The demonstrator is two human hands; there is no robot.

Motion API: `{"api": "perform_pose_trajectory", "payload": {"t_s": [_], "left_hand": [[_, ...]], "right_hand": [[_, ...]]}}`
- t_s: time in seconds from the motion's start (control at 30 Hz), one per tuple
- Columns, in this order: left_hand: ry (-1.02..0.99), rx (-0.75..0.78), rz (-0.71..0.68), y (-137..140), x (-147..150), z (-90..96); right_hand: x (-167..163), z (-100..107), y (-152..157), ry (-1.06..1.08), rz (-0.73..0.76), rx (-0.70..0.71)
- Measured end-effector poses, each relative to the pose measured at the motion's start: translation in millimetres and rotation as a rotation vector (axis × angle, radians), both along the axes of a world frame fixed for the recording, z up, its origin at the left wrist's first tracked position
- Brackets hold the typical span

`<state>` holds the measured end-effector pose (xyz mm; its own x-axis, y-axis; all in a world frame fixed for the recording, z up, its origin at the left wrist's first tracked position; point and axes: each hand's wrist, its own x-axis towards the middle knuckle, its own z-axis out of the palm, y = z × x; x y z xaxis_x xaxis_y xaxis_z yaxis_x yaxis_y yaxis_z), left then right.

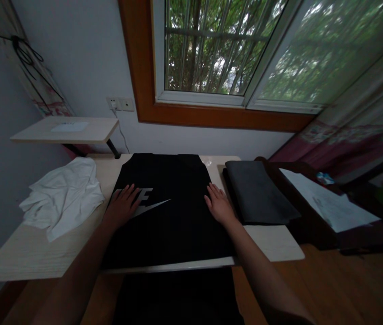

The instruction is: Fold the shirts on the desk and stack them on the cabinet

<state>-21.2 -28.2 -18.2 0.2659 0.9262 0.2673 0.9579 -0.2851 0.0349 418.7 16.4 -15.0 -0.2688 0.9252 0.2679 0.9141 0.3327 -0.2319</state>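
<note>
A black shirt (pixel 181 234) with a pale printed logo lies spread flat on the light wooden table, its sides turned in so that no sleeves show. My left hand (pixel 123 205) rests palm down on its left part, fingers spread over some of the printed letters. On the shirt's right edge my right hand (pixel 219 203) lies flat, fingers stretched out. Neither hand grips the cloth. A crumpled white garment (pixel 64 194) is left of my left hand. Right of my right hand sits a folded dark grey stack of cloth (pixel 259 192).
The table (pixel 25 257) stands against the wall under a window (pixel 221 49). A raised shelf (pixel 93 131) with a paper on it is at the back left. On the right, a dark surface carries a white sheet (pixel 327 198). Curtains hang at both sides.
</note>
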Motion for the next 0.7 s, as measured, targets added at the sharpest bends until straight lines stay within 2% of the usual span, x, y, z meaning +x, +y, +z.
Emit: {"api": "perform_pose_trajectory", "payload": {"t_s": [0.2, 0.3, 0.57, 0.7], "left_hand": [[-0.006, 0.012, 0.017, 3, -10, 1.7], [0.007, 0.011, 0.012, 6, -16, 2.9], [0.013, 0.008, 0.002, 18, -24, 0.5], [0.008, -0.013, 0.012, 26, -28, -0.4]], "right_hand": [[15, -2, 5, 0.285, -0.012, 0.012], [21, -3, 7, 0.347, 0.026, 0.022], [17, -2, 5, 0.083, 0.068, 0.007], [14, 2, 7, 0.073, 0.061, -0.009]]}}
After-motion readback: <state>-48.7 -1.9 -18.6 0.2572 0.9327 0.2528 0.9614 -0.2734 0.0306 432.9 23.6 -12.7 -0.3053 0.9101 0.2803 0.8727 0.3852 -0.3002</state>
